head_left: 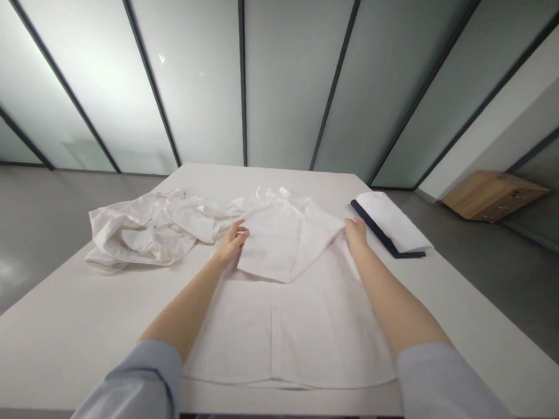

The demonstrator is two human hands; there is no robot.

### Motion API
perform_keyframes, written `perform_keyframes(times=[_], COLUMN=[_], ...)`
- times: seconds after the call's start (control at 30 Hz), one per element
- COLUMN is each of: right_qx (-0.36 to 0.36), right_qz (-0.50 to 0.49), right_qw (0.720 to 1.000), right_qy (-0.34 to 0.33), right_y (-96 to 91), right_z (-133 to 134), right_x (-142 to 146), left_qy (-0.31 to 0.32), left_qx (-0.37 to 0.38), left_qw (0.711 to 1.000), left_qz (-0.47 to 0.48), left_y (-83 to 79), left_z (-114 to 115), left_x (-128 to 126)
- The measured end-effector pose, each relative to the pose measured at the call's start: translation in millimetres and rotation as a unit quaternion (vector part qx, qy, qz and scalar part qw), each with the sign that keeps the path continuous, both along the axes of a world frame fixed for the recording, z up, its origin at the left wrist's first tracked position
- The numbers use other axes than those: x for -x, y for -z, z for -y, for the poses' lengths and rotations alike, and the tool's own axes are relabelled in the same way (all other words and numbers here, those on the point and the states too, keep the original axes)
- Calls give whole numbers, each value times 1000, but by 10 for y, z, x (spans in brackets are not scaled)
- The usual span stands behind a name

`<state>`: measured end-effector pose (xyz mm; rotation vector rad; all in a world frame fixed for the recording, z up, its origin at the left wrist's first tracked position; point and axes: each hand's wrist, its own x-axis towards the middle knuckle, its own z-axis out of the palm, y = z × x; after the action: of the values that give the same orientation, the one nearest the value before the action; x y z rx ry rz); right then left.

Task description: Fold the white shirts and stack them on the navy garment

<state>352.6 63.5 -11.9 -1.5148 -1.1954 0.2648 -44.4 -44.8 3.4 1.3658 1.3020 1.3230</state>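
Note:
A white shirt (330, 333) lies spread on the white table in front of me, its hem towards the near edge. Across its upper part lies a folded-over section of the same white cloth, its lower edge ending in a point near the middle. My right hand (356, 232) pinches the cloth at the upper right of the shirt, fingertips partly hidden. At the left edge of the folded section is my left hand (234, 240), with thumb and fingers loosely apart beside the cloth.
A crumpled pile of white garments (145, 229) lies at the left of the table (96, 319). On the right rests a folded white cloth (393, 219) on a dark flat piece (375, 228). A wooden cabinet (493, 195) stands beyond, and frosted glass panels (288, 81) line the back.

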Motion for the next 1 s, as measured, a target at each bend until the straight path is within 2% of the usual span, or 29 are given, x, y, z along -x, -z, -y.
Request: perform_keyframes(times=[0.03, 0.1, 0.17, 0.23, 0.33, 0.43, 0.5, 0.7, 0.8, 0.9, 1.0], right_qx=[-4, -27, -52, -48, 22, 107, 138, 182, 203, 194, 152], right_qz=[23, 86, 162, 224, 306, 369, 400, 448, 454, 465, 466], right_qw=[1000, 996, 985, 972, 946, 913, 894, 863, 862, 863, 870], right_qy=[17, 24, -6, -48, -103, -135, -146, -144, -99, -45, -52], right_y=[3, 23, 63, 115, 176, 188, 177, 80, -32, -137, -160], right_z=[48, 196, 381, 558, 731, 775, 758, 623, 561, 563, 644], right_x=[-17, -2, 67, 165, 295, 360, 373, 430, 541, 687, 777], left_qy=[18, 77, 132, 156, 159, 212, 243, 242, 216, 165, 127], left_qx=[-35, -82, -101, -108, -124, -126, -113, -44, -24, -31, -79], left_qw=[997, 973, 935, 899, 864, 840, 830, 815, 799, 788, 794], left_qz=[-70, -202, -314, -394, -461, -484, -489, -525, -560, -592, -589], left_y=[-2, -31, -82, -142, -220, -246, -232, -170, -144, -122, -121], left_z=[24, 82, 140, 195, 270, 331, 357, 313, 221, 145, 142], left_x=[-12, -33, -59, -108, -236, -378, -435, -458, -534, -650, -708])
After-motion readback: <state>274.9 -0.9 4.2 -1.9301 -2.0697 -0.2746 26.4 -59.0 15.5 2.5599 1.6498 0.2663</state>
